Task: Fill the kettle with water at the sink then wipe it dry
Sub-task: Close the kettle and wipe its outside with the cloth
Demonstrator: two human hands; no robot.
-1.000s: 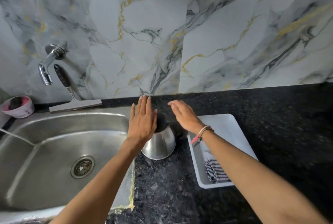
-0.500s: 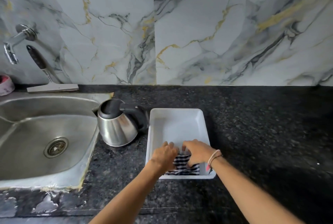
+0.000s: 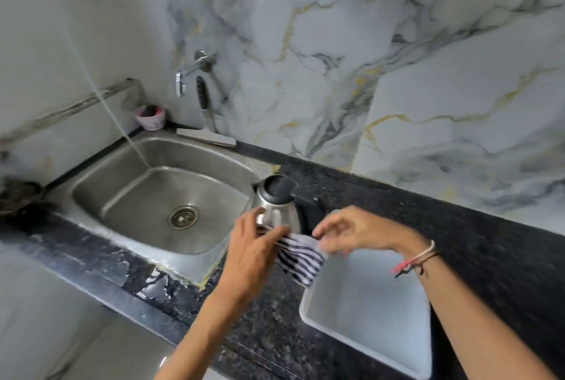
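A steel kettle [image 3: 276, 207] with a black lid and handle stands on the dark counter just right of the sink [image 3: 159, 193]. Between my hands hangs a black-and-white striped cloth [image 3: 298, 259], lifted just in front of the kettle. My left hand [image 3: 253, 245] pinches the cloth's left edge, its fingers close to the kettle's steel side. My right hand [image 3: 351, 231] grips the right edge, next to the kettle's handle. The kettle's lower front is hidden behind my hands and the cloth.
A white tray [image 3: 367, 312] sits on the counter under my right forearm. The tap [image 3: 189, 72] juts from the marble wall above the sink; a squeegee [image 3: 206, 132] and a small pink-rimmed cup [image 3: 150, 118] stand behind the basin. The counter's front edge [image 3: 101, 281] is chipped.
Both hands moved from the kettle to the tray, took hold of the striped cloth, and lifted it out toward the kettle. The camera has swung left and tilted.
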